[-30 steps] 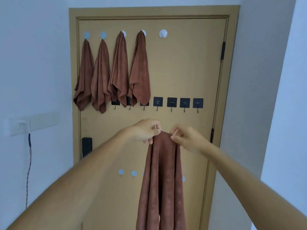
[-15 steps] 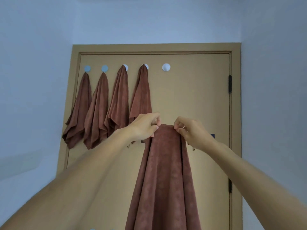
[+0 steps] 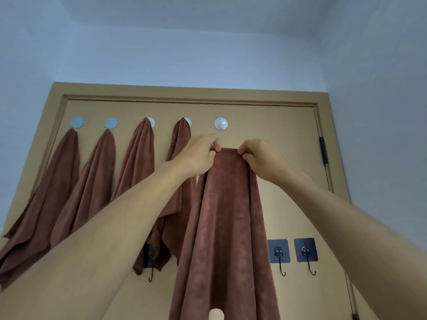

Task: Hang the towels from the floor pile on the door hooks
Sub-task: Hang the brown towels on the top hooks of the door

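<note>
A brown towel (image 3: 226,222) hangs down in front of the tan door (image 3: 277,181). My left hand (image 3: 198,155) pinches its top edge on the left and my right hand (image 3: 261,158) pinches it on the right. The stretched edge sits just below a bare white round hook (image 3: 220,123), the fifth in the top row. Several brown towels (image 3: 92,181) hang from the top-row hooks to the left of it. The floor pile is out of view.
A lower row of black square hooks (image 3: 292,251) runs across the door, partly hidden by towels and my arms. A black hinge (image 3: 323,151) is on the door's right edge. White walls flank the door frame on both sides.
Both hands have raised the towel from chest height up to just below the bare white hook. The camera has tilted upward, so the ceiling now shows.
</note>
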The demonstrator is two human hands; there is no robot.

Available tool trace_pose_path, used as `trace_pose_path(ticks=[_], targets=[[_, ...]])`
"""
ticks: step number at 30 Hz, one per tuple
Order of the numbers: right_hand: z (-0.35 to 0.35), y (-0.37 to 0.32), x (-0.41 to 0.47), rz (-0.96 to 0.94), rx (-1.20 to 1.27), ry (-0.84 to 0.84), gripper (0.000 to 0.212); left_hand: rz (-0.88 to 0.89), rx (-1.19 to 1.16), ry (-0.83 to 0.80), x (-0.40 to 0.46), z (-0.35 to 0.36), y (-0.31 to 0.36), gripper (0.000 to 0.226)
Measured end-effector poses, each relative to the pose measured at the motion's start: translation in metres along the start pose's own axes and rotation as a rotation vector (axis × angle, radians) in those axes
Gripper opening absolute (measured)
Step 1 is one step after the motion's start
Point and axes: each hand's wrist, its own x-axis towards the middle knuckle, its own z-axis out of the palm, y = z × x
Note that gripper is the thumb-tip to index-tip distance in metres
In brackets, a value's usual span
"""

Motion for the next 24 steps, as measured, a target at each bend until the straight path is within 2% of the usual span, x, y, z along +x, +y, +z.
trace_pose_path(ticks=[12,21,24], targets=[[0.076,0.065,0.099,-0.114,-0.275,0.053,0.041,0.084,0.186,0.224,0.12,0.066,-0.077,0.026],[0.115,0.11,0.191,-0.128,-0.358,0.162,0.055,0.054,0.284,0.345,0.222,0.093,-0.112,0.032],[0.125,0.114,0.217,-0.112,-0.404,0.185,0.053,0.014,0.331,0.36,0.243,0.097,-0.12,0.029]])
